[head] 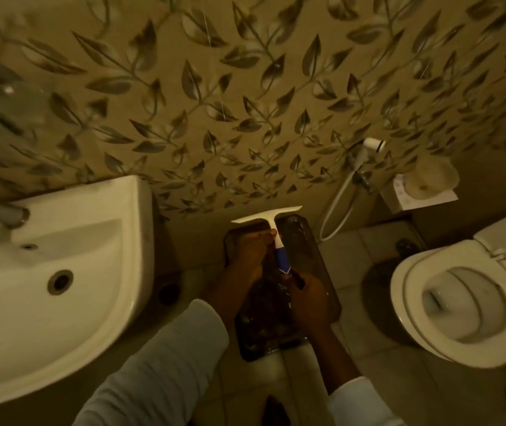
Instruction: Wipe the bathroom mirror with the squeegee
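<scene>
White squeegee (271, 224): left hand (250, 250) grips its neck.
Right hand (305, 292): holds the blue end.
Tip: carry it blade-up; no mirror in view.

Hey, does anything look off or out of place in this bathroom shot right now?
Nothing looks spilled or broken. One oddity: both hands hold the squeegee low over a dark tray on the floor, between sink and toilet.
</scene>
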`<state>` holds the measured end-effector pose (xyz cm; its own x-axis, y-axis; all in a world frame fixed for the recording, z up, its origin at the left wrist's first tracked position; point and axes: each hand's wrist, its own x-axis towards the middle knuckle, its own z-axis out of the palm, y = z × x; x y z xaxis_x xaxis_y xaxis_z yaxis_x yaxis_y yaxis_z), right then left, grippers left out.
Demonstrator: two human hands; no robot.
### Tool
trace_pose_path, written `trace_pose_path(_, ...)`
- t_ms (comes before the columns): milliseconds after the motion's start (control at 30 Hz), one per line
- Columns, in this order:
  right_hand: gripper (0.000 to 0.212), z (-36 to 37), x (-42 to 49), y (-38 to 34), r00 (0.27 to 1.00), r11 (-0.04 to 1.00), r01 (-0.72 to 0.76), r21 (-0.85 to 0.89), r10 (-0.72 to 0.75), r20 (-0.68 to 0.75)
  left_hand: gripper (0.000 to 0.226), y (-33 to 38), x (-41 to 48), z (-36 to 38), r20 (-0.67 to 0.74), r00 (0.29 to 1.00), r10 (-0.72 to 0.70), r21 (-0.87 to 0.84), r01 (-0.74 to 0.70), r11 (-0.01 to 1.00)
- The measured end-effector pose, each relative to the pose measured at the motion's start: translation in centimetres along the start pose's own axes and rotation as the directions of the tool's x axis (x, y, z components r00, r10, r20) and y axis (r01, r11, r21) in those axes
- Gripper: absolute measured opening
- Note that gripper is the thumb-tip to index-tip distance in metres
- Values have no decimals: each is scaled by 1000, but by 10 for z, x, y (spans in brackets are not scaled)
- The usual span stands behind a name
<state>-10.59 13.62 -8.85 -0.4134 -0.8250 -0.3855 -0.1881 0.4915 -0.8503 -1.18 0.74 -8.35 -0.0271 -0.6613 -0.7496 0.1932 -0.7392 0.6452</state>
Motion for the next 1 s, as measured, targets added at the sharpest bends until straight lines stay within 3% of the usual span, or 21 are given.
trace_pose_path(200, 20, 32, 41, 74, 999, 966, -19, -259, 9, -43, 30, -55, 72, 12, -59, 992, -113, 49, 116, 992)
trace_pose_path(367, 22, 49, 60, 113, 993, 974, -82, -211, 98, 70, 35, -88, 108, 8, -124, 985, -116, 124, 131, 984)
trace_pose_path(533, 23, 62, 65, 135, 998, 957, -54, -286, 64, 23, 33, -100, 122, 4, -126, 987, -96, 117, 111, 987)
trace_pose_path(700, 21, 64, 70, 142, 999, 958, -28, -285, 38, 29, 33, -100, 123, 5, -148, 984, -102, 119, 120, 986)
trace_pose_path(800, 24, 63, 65, 134, 993, 957, -80, -279, 100, 58, 36, -97, 117, 8, -147, 983, -108, 94, 123, 988)
trace_pose_path(1000, 40, 50, 52, 118, 982, 950, -121, -286, 156, 102, 30, -91, 89, 1, -81, 995, -64, 45, 68, 997)
